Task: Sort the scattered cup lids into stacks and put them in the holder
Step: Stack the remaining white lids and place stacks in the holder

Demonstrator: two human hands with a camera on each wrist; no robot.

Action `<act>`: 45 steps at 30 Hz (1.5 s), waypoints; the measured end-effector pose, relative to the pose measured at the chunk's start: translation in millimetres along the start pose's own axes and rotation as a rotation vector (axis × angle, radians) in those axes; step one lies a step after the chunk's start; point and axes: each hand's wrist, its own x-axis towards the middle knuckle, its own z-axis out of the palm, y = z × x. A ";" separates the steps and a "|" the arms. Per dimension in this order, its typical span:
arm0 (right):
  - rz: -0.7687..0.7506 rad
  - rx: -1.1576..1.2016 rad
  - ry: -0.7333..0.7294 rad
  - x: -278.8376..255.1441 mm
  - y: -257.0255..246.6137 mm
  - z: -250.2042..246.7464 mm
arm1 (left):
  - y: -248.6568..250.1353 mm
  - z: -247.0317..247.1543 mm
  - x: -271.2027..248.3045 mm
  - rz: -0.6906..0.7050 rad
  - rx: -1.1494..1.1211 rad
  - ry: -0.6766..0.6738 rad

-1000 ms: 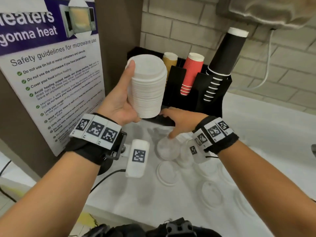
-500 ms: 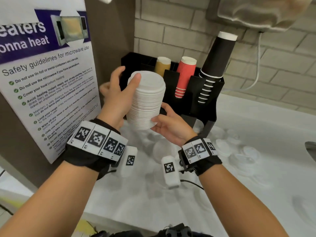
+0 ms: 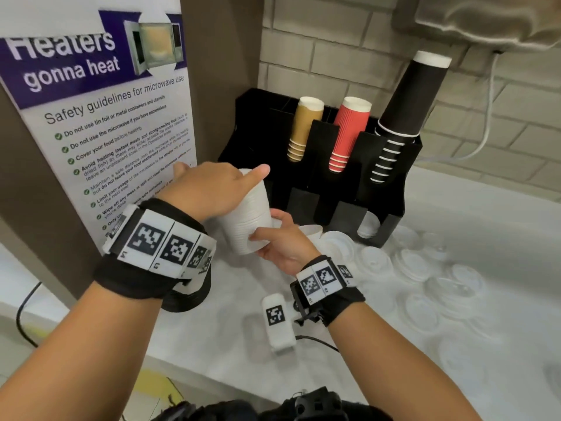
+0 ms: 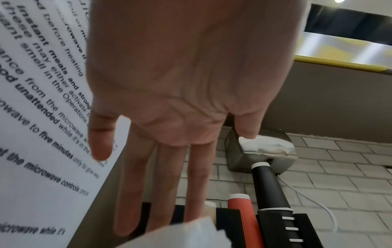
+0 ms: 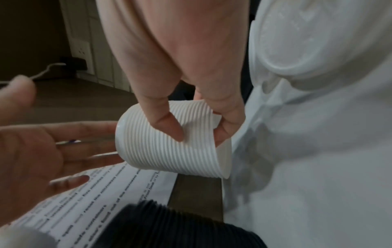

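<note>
Lids stack (image 3: 247,220) was pinched by the right hand (image 3: 283,247); the left hand (image 3: 212,189) rested flat on it, fingers straight. Loose lids (image 3: 416,265) lay beside the black holder (image 3: 403,177).

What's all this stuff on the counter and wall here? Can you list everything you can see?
stack of lids: one, white, tilted, held above the counter in front of the holder
loose lids: many, clear or white, scattered on the counter to the right; exact count unclear
holder: one, black, against the brick wall
tan cups: one stack, in the holder
red cups: one stack, beside the tan ones
black cups: one tall stack, rightmost
poster: one, white and purple, microwave safety rules, on the left wall
counter: one, white
left hand: fingers straight, laid on top of the stack
right hand: grips the stack's lower end
</note>
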 end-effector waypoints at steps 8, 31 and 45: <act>0.100 -0.082 -0.025 13.5 25.0 8.6 | -2.8 9.6 0.9 -0.075 0.028 -0.195; -0.174 -1.088 -0.052 28.2 20.9 34.3 | -19.6 9.7 1.5 -0.107 -0.083 -0.215; -0.159 -1.108 -0.116 11.9 1.2 31.6 | -19.2 8.7 -1.4 -0.096 -0.076 -0.206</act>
